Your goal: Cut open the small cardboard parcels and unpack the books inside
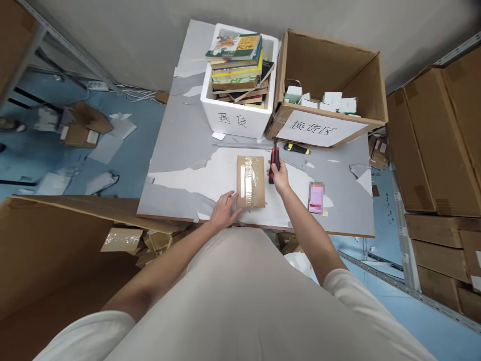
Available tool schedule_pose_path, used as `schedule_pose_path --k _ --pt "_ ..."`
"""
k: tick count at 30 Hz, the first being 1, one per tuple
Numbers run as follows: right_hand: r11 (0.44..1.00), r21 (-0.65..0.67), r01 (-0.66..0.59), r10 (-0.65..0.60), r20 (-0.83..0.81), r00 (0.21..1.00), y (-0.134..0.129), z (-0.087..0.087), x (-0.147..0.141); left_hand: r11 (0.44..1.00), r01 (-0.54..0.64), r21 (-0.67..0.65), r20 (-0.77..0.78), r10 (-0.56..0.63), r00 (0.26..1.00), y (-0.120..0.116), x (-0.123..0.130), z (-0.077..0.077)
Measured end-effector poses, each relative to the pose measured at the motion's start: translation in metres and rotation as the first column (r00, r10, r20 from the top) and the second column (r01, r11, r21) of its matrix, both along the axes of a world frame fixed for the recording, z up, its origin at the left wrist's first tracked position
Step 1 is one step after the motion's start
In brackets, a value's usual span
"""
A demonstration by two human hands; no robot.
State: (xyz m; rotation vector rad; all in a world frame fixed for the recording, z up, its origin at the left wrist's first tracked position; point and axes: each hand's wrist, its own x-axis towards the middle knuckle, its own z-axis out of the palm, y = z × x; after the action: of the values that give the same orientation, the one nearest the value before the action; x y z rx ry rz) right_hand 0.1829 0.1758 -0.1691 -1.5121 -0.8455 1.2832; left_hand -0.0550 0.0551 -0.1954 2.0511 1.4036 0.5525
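Observation:
A small cardboard box (257, 193), sealed with clear tape over its top, lies on the table near the front edge. My left hand (223, 210) rests flat at the box's lower left corner, fingers spread and fingertips at its side. To the right of the box, my right hand (280, 175) is closed around a red and black utility knife (275, 159). The knife points away from me, its tip close to the large open carton. Just beyond my right hand lies a second knife, yellow and black (297, 149).
On the table (176, 133), a white foam box (233, 123) holds stacked books. Beside it stands an open carton (332, 47) with small white boxes inside. A pink phone-like item (316, 197) lies at right. Stacked cartons (421, 140) line the right; a big open carton (48, 250) stands front left.

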Motion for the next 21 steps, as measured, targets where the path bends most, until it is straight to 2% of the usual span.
schedule_pose_path --k 2,4,7,9,11,14,17,19,21 --pt "0.999 -0.02 0.036 -0.035 0.045 0.998 -0.039 0.006 0.006 0.999 -0.006 0.042 -0.014 0.007 1.0 0.029 -0.004 0.002" --pt "0.992 -0.109 0.063 -0.059 0.04 0.997 -0.085 0.009 0.008 0.998 -0.009 0.063 -0.011 0.01 1.0 0.071 -0.006 0.003" --pt "0.954 -0.284 0.099 -0.133 -0.102 0.986 -0.145 0.006 -0.003 0.999 -0.039 0.0 0.025 0.039 0.999 0.138 0.0 0.001" --pt "0.93 -0.355 0.094 -0.184 -0.228 0.956 -0.165 -0.001 -0.015 0.989 -0.037 -0.143 0.062 0.047 0.997 0.17 0.006 -0.004" --pt "0.928 -0.35 0.129 -0.235 -0.281 0.93 -0.166 -0.008 -0.024 0.964 -0.053 -0.262 0.118 0.086 0.989 0.183 0.008 -0.008" --pt "0.944 -0.242 0.225 -0.284 -0.247 0.926 -0.14 -0.017 -0.025 0.938 -0.199 -0.285 0.168 0.253 0.953 0.164 -0.002 -0.01" --pt "0.965 -0.106 0.239 -0.255 -0.171 0.952 -0.099 -0.024 -0.015 0.888 -0.39 -0.242 0.086 0.42 0.903 0.117 -0.024 -0.007" --pt "0.98 -0.035 0.197 -0.2 -0.137 0.97 -0.075 -0.026 -0.007 0.871 -0.423 -0.249 0.006 0.438 0.899 0.083 -0.036 -0.004" --pt "0.991 0.003 0.134 -0.132 -0.117 0.984 -0.061 -0.026 0.002 0.865 -0.452 -0.219 -0.04 0.455 0.889 0.06 -0.042 -0.002"
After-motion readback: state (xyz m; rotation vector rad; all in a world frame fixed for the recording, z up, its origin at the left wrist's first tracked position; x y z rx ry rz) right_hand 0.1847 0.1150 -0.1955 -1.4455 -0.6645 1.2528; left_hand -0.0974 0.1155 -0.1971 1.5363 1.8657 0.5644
